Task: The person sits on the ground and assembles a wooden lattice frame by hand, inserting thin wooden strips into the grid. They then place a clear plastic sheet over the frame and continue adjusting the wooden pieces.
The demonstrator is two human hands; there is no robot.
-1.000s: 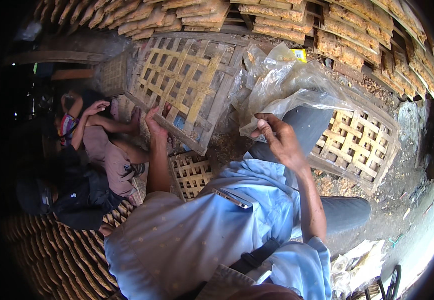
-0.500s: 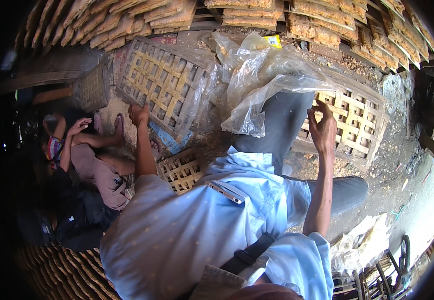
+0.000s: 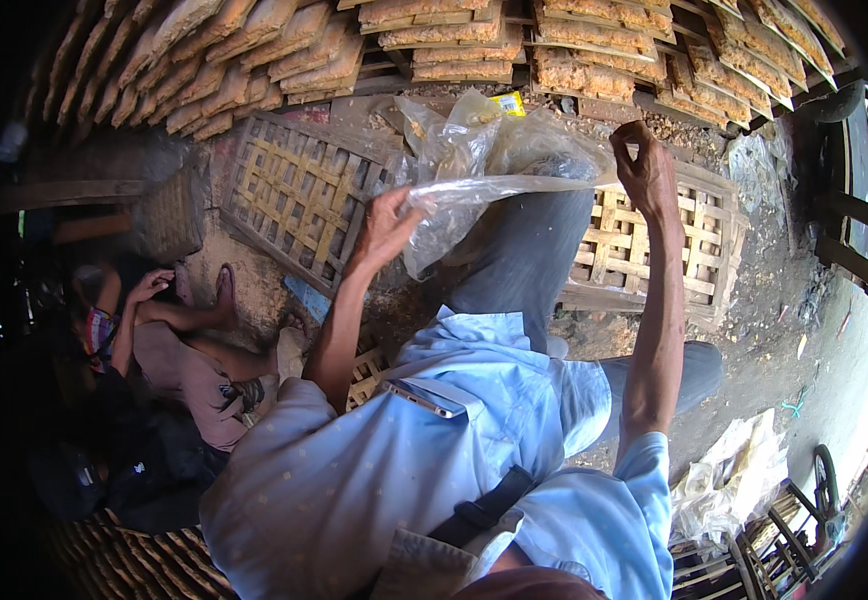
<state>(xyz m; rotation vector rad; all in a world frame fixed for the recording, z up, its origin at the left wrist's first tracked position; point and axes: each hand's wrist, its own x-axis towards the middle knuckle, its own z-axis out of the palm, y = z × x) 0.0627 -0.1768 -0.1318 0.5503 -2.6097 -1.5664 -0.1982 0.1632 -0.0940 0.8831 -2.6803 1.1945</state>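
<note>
Between my two hands a clear plastic sheet (image 3: 514, 186) is stretched along one edge, and the rest of it hangs loosely over my raised knee and beyond. My left hand (image 3: 386, 230) is closed on the sheet at the left end of that edge. At the other end my right hand (image 3: 644, 172) pinches it between thumb and fingers. A woven bamboo tray with a wooden frame (image 3: 289, 200) lies tilted to the left of the sheet. Another bamboo lattice tray (image 3: 699, 240) lies below my right hand, partly behind my leg.
Stacked boards bearing brownish slabs (image 3: 594, 75) line the far side. At the left a person (image 3: 179, 355) sits on the floor. Crumpled plastic (image 3: 734, 470) lies at the lower right, and a small yellow packet (image 3: 509, 103) is at the back.
My left hand has left the left tray's corner and moved right onto the plastic sheet. My right hand has moved farther away and pinches the sheet, whose edge is now drawn straight.
</note>
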